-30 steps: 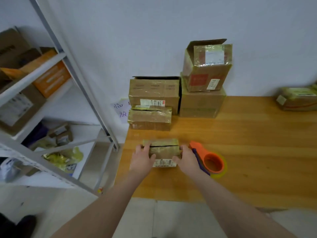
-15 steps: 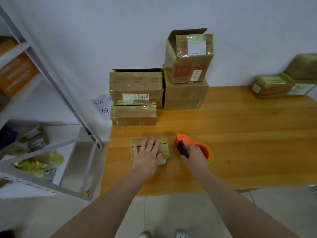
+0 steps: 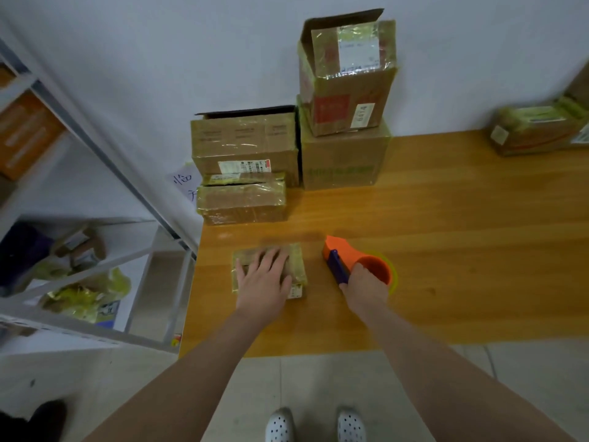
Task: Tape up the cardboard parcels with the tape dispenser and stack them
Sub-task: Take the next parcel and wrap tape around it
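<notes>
From the head view, we are observing a person standing at the near edge of a wooden table (image 3: 462, 250), white perforated shoes (image 3: 315, 425) showing on the tiled floor below. The left hand (image 3: 263, 283) is lying flat on top of a small parcel (image 3: 298, 266), fingers straight and spread, pressing down on it rather than curling round it. This small parcel is sitting on the table near its left front corner, wrapped in yellowish tape, with a white label showing at its near right corner. Just to its right, apart from it, the right hand (image 3: 363, 288) is gripping the orange tape dispenser (image 3: 341, 252), fingers curled round the rear ring; we cannot tell whether the dispenser is resting on the table or lifted off it. Behind the small parcel we are noting a flat taped parcel (image 3: 243, 202) lying in front of a wider carton (image 3: 245, 141) at the wall. Beside these, a large box (image 3: 344, 154) is carrying an open-flapped box (image 3: 347, 74) on top. A further parcel (image 3: 538, 132) is lying at the far right of the table. A grey metal rack (image 3: 95, 138) holding cartons and bags is standing on the left.
</notes>
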